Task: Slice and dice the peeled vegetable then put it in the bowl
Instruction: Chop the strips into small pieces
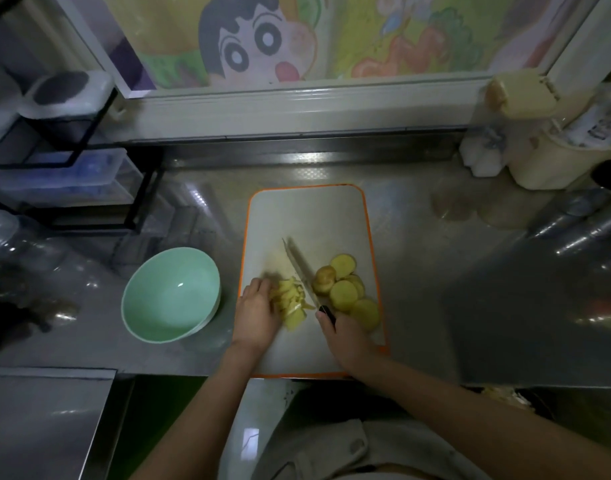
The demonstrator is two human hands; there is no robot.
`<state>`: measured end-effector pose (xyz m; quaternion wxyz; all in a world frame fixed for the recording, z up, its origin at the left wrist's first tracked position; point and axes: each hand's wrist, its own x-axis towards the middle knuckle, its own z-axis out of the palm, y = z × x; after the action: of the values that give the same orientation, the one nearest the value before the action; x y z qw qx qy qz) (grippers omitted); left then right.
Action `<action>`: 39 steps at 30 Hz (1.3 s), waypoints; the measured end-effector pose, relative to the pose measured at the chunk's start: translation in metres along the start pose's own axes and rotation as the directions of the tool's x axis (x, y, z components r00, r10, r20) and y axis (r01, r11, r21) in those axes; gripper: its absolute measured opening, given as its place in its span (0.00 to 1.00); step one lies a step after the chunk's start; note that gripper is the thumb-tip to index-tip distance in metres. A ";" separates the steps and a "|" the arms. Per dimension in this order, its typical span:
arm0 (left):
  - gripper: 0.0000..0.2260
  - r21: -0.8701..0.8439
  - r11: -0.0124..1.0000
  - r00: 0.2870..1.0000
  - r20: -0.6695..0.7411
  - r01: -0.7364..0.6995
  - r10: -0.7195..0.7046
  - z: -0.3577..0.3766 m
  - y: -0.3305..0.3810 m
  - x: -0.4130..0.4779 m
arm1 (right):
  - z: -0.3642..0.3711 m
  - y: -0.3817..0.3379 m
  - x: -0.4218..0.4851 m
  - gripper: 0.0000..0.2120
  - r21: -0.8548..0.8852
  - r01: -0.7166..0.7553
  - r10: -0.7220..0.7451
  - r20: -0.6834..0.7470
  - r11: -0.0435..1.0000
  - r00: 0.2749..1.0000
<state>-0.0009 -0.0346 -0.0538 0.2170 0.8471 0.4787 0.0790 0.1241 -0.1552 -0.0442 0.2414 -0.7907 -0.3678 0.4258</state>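
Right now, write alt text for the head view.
The right hand holds a knife beside yellow vegetable strips that the left hand holds on a cutting board. Round slices lie right of the blade; an empty green bowl sits left.

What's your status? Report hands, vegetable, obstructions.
Left hand holds cut strips; right hand grips knife. Round slices undiced; bowl empty. Nothing in the way.

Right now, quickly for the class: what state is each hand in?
Left hand: fingers curled, holding the cut pieces steady on the cutting board.
Right hand: closed around the handle of the knife.
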 end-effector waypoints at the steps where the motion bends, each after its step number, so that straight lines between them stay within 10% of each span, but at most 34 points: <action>1: 0.17 -0.027 0.999 1.000 0.016 -0.022 0.023 0.000 -0.002 0.004 | 0.002 -0.001 -0.001 0.17 0.012 0.001 -0.001 0.001 1.000 1.000; 13: 0.09 0.104 0.994 0.988 0.152 -0.038 0.022 0.008 -0.005 0.044 | 0.012 -0.011 -0.003 0.18 0.054 -0.063 0.068 -0.080 0.997 0.994; 27: 0.13 -0.153 0.988 1.000 0.004 -0.003 0.003 0.011 -0.025 0.011 | 0.022 -0.011 -0.007 0.32 -0.002 -0.023 0.022 -0.218 1.000 0.976; 39: 0.15 -0.087 0.996 1.000 -0.017 0.000 -0.001 0.016 -0.007 0.008 | 0.020 -0.015 -0.008 0.20 -0.021 -0.019 0.015 -0.171 1.000 0.985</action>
<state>0.0032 -0.0289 -0.0723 0.2496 0.8360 0.4768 0.1070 0.0986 -0.1515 -0.0402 0.2595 -0.8301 -0.3436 0.3542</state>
